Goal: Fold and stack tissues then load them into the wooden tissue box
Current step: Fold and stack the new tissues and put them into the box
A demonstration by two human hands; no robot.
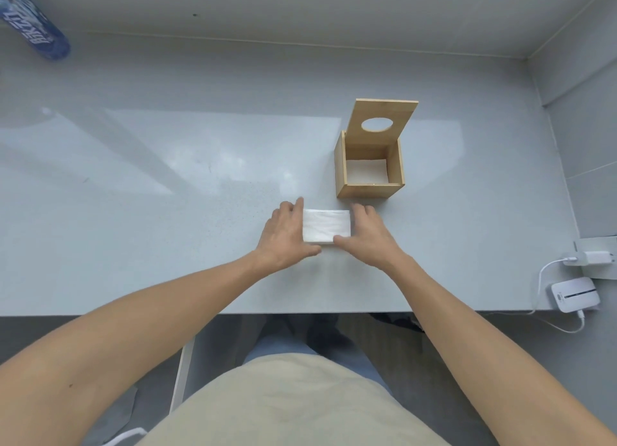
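A white stack of folded tissues [325, 226] lies flat on the grey table, a little in front of the wooden tissue box [370, 189]. My left hand [287, 234] presses against the stack's left side, and my right hand [368, 234] presses against its right side, so the stack sits gripped between both. The box stands open, its lid [384, 110] with an oval hole tilted up at the back. White tissue [366, 170] lies at the bottom inside the box.
The grey table [167, 195] meets walls at the back and right. A blue printed bottle [31, 25] lies at the far left corner. At the right edge sit a white charger [592, 258], a small white device [574, 293] and their cable.
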